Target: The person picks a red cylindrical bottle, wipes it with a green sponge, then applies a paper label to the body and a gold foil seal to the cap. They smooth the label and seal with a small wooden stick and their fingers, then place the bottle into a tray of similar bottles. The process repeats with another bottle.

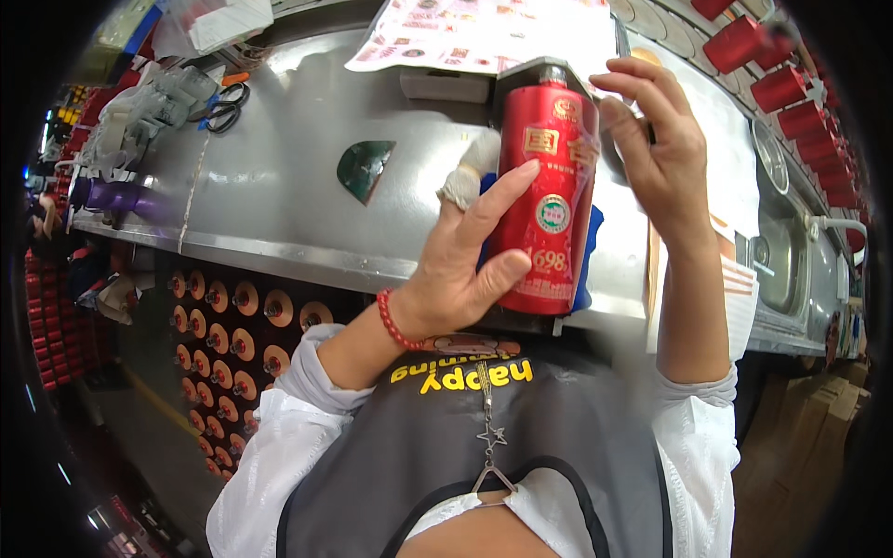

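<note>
A red bottle [547,223] with gold lettering and a round green-and-white emblem lies before me on a blue support [595,244], its neck pointing away. At its left side is my left hand [465,265], thumb and forefinger spread apart over the bottle's edge; it seems to rest lightly there. White wrapping [461,186] covers one of its fingertips, and a red bead bracelet circles the wrist. To the upper right of the bottle my right hand [662,153] is raised, fingers apart and curved, holding nothing. A dark angular holder [532,67] surrounds the bottle's neck.
A sheet of printed red labels [465,37] spreads across the metal bench [307,167]. Left of my hands lie a dark green scraper-like plate [365,171] and black scissors [226,108]. More red bottles [781,88] line the far right, near a sink [783,270]. Several bottles [244,298] stand below the bench.
</note>
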{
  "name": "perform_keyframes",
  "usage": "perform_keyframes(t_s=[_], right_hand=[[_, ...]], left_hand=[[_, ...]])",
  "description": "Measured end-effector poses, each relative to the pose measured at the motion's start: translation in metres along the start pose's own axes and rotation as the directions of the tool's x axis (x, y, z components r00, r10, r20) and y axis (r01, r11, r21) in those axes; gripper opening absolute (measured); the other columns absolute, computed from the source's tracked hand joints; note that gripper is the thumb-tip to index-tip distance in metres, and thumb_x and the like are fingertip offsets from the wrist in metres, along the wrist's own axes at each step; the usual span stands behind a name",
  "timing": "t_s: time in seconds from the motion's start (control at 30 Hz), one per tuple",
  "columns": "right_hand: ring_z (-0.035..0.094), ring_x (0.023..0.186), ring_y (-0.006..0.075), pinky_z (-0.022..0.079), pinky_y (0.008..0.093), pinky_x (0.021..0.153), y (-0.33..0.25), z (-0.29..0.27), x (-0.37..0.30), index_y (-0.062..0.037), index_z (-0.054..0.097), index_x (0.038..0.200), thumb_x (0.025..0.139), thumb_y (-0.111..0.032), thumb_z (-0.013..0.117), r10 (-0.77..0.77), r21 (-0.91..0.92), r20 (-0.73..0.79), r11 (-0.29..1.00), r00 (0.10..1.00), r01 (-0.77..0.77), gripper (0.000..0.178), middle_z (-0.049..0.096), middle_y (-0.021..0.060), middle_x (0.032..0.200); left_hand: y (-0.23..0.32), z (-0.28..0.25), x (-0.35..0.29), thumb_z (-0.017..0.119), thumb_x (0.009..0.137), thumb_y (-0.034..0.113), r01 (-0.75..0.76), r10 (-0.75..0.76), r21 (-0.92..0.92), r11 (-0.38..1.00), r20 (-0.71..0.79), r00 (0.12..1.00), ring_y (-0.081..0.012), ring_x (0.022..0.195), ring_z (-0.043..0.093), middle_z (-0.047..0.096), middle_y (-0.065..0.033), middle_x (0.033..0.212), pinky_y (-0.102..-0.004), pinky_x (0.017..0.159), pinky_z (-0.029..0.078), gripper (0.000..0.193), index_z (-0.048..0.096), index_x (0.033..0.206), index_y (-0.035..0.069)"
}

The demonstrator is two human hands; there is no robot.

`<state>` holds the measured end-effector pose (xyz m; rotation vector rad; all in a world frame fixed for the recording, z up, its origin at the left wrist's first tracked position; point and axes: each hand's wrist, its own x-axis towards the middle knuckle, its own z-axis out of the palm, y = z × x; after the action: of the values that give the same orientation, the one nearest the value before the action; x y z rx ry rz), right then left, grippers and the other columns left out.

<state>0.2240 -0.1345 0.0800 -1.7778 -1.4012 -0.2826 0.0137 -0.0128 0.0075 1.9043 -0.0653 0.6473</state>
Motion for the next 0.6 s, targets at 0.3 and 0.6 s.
perform_keyframes(t_s=[0.3,0.6], right_hand=[[0.052,0.118,0.0332,0.047,0.0427,0.099,-0.052,-0.010,-0.084,-0.0125,0.068,0.129,0.087,-0.012,0.073,0.128,0.043,0.182,0.989,0.975,-0.138,0.043,0.047,0.0193,0.144],[0.050,0.121,0.0363,0.045,0.0436,0.102,-0.049,0.001,-0.064,-0.0084,0.060,0.138,0.089,-0.022,0.074,0.189,0.005,0.165,0.981,0.968,-0.192,0.053,0.041,0.0229,0.149]], left_hand=[[0.003,-0.002,0.011,0.061,0.098,0.045,-0.089,0.082,0.196,0.977,0.043,0.996,-0.0433,0.146,0.028,0.025,-0.0297,0.159,-0.0460,0.119,0.021,0.060,0.054,0.145,0.009],[0.006,-0.010,0.030,0.059,0.097,0.048,-0.107,0.102,0.282,0.953,0.032,0.994,-0.0471,0.143,0.029,0.027,-0.0313,0.157,-0.0500,0.119,0.021,0.065,0.050,0.149,0.009]])
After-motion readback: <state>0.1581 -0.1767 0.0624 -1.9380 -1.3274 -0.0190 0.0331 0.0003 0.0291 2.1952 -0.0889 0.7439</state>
